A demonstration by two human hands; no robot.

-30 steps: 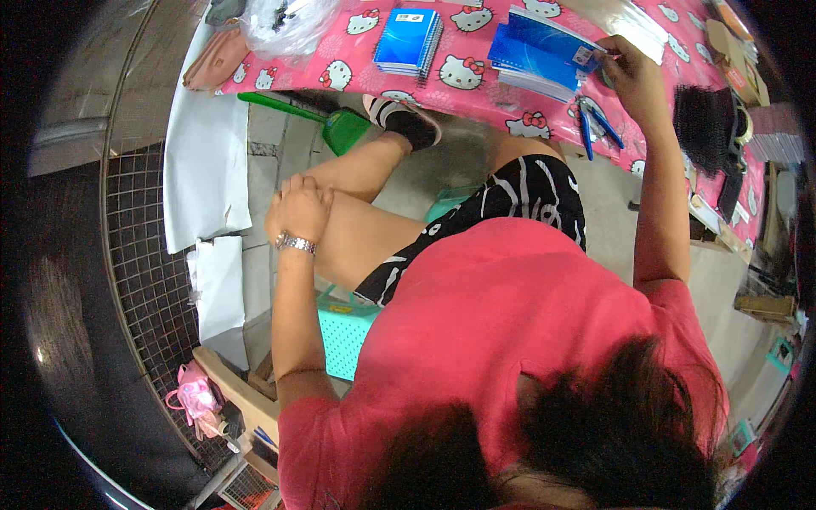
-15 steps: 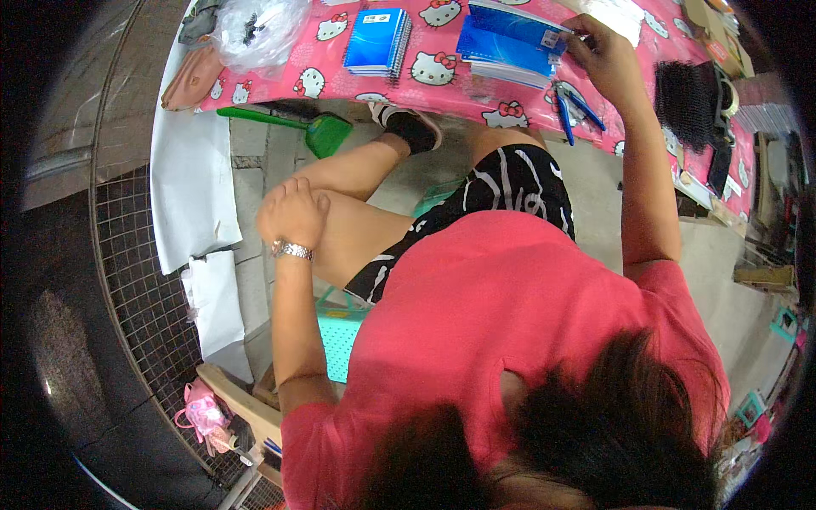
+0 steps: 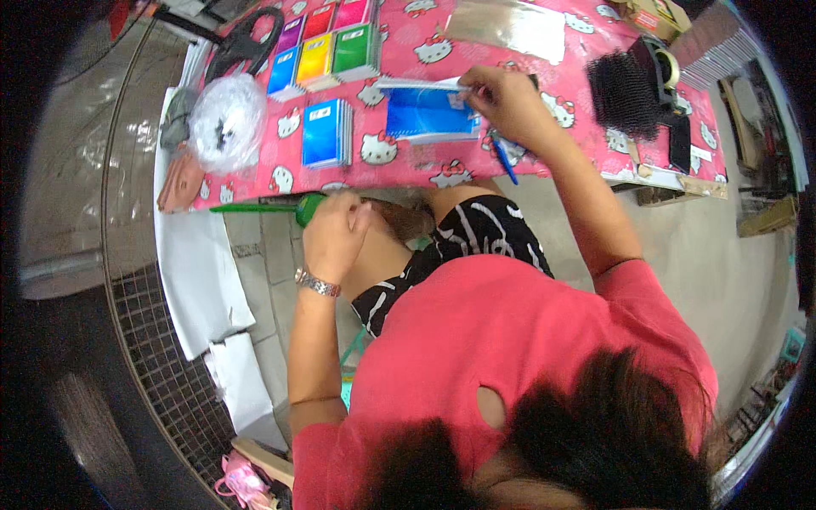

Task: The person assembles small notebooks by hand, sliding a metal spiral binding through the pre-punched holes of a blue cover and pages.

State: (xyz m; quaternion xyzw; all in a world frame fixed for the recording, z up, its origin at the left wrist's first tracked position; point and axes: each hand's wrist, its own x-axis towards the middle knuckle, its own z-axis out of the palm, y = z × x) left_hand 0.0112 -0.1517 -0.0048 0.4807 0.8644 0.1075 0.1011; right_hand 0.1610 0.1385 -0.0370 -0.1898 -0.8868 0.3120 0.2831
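Pinching the upper right corner of a blue notebook (image 3: 429, 112), the grip of the right hand (image 3: 507, 104) has thumb and fingers drawn together at the edge; I note a pale strip along the notebook's far side. The notebook lies flat near the front edge of the bench (image 3: 395, 174), which has a pink patterned cover. The left hand (image 3: 336, 228), with a metal watch (image 3: 319, 282) at the wrist, hangs above the thigh in front of the bench; it is blurred, and I cannot tell whether its grip is spread or pressed together. I record a stack of blue spiral notebooks (image 3: 323, 134) just left of the pinched one, and two rows of multicoloured notebooks (image 3: 316, 58) beyond. Blue-handled pliers (image 3: 505, 161) lie beneath the right forearm's side, near the bench edge. Farther right I see black coils (image 3: 623, 95) beside a tape roll (image 3: 668, 68); at far left, a clear plastic bag (image 3: 228, 115).
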